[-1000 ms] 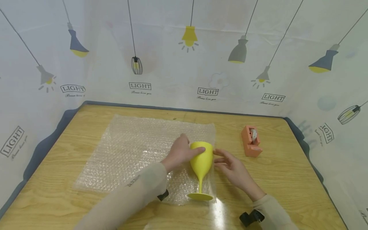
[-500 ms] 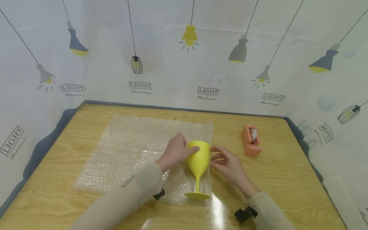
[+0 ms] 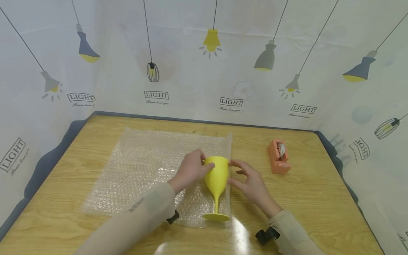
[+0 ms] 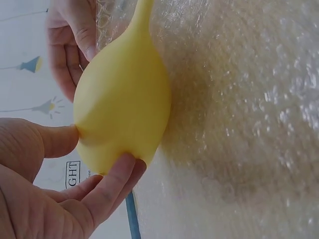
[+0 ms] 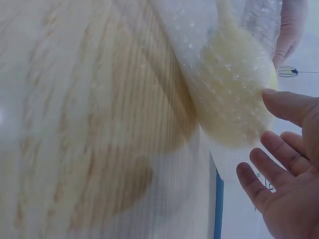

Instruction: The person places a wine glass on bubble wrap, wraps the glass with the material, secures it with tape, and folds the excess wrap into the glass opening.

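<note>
A yellow goblet [image 3: 217,177] lies on a sheet of bubble wrap [image 3: 143,166], its foot toward me and its rim away. My left hand [image 3: 190,168] holds the bowl at the rim end, with the thumb on its upper side; the left wrist view shows the fingertips around the rim. At the goblet's right side is my right hand [image 3: 253,186]. Its thumb and fingers are extended against the raised right edge of the wrap. In the right wrist view, the clear wrap [image 5: 232,87] stands up between the bowl and that hand, covering the bowl's side.
An orange tape dispenser [image 3: 278,156] with a roll of tape stands on the wooden table [image 3: 312,184] to the right. Cloth walls [image 3: 188,78] printed with lamps close off the back and both sides.
The goblet has shifted a little left on the wrap with both hands following it. The wrap's right edge has moved left and stands higher beside the bowl.
</note>
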`<control>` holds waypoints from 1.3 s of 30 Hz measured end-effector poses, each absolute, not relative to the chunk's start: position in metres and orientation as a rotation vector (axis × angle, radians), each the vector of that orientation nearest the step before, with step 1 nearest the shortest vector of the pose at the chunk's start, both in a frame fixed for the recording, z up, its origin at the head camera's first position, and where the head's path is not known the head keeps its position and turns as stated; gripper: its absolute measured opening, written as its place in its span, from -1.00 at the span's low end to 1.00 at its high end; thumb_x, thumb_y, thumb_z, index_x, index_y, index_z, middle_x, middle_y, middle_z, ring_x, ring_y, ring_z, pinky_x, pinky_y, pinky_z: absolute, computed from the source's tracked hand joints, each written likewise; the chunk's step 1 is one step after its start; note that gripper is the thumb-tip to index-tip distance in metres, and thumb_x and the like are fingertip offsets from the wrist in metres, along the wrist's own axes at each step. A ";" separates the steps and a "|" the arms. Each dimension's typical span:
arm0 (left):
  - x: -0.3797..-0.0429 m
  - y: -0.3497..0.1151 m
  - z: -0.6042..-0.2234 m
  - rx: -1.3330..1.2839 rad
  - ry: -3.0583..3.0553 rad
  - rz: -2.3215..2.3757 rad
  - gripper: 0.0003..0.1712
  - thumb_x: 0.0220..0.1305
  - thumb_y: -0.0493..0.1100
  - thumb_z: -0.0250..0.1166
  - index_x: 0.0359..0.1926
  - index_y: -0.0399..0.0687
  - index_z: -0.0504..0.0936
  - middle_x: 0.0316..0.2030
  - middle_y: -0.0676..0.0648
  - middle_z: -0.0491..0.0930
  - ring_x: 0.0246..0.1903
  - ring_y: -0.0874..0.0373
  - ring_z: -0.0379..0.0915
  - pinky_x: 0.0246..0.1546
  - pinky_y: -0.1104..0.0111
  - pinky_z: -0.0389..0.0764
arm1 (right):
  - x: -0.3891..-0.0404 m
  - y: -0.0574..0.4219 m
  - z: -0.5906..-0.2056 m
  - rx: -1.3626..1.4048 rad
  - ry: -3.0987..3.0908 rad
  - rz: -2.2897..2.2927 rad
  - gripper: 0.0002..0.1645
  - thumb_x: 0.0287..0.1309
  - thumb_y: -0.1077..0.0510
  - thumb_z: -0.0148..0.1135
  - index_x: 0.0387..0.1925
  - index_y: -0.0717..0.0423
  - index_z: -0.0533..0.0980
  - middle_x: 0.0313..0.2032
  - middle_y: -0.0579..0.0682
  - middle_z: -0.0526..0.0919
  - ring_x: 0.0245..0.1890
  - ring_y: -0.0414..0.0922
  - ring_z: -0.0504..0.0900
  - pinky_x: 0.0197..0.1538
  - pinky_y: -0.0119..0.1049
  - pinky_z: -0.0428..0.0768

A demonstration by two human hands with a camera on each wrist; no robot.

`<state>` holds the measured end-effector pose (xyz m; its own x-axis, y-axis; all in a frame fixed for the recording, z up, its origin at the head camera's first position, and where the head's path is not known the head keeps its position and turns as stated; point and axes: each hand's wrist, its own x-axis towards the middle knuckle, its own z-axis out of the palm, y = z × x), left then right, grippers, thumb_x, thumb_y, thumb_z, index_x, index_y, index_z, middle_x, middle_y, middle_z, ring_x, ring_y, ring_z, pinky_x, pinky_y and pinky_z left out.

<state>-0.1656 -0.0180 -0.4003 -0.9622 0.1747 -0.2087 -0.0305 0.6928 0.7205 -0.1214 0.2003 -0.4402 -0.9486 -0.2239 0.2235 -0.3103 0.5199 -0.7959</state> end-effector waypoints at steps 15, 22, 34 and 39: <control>-0.165 -0.031 -0.394 0.115 2.620 1.080 -0.56 0.27 0.07 0.48 -0.26 -0.28 0.67 -0.38 -0.10 0.63 -0.49 0.11 0.50 -0.54 0.40 0.55 | -0.126 0.186 -0.433 0.599 -2.659 1.301 -0.28 0.13 0.29 0.51 0.33 0.23 0.46 0.22 0.17 0.62 0.24 0.14 0.58 0.22 0.09 0.63; -0.164 -0.029 -0.396 0.044 2.613 1.063 -0.35 0.10 0.31 0.53 -0.30 -0.20 0.57 -0.42 -0.09 0.60 -0.51 0.11 0.48 -0.59 0.41 0.51 | -0.128 0.179 -0.432 0.662 -2.634 1.287 -0.28 0.11 0.31 0.52 0.30 0.27 0.47 0.20 0.20 0.63 0.23 0.16 0.59 0.20 0.11 0.64; -0.164 -0.028 -0.398 0.046 2.601 1.010 -0.30 0.05 0.42 0.50 -0.40 -0.12 0.52 -0.54 -0.02 0.47 -0.63 0.19 0.29 -0.66 0.43 0.36 | -0.130 0.165 -0.434 0.735 -2.533 1.348 -0.27 0.08 0.40 0.51 0.29 0.37 0.45 0.20 0.27 0.60 0.22 0.21 0.58 0.20 -0.02 0.66; -0.164 -0.029 -0.397 0.031 2.592 0.992 -0.30 0.06 0.41 0.50 -0.34 -0.13 0.53 -0.48 -0.05 0.54 -0.59 0.17 0.34 -0.63 0.42 0.39 | -0.129 0.161 -0.432 0.734 -2.539 1.338 -0.28 0.07 0.38 0.51 0.28 0.36 0.45 0.20 0.27 0.60 0.22 0.20 0.59 0.21 -0.03 0.66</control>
<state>-0.1640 -0.0286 -0.3968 -0.9335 0.1481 -0.3266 -0.1079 0.7525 0.6497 -0.1291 0.1606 -0.4323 -0.8623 -0.3405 0.3748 -0.5017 0.4736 -0.7239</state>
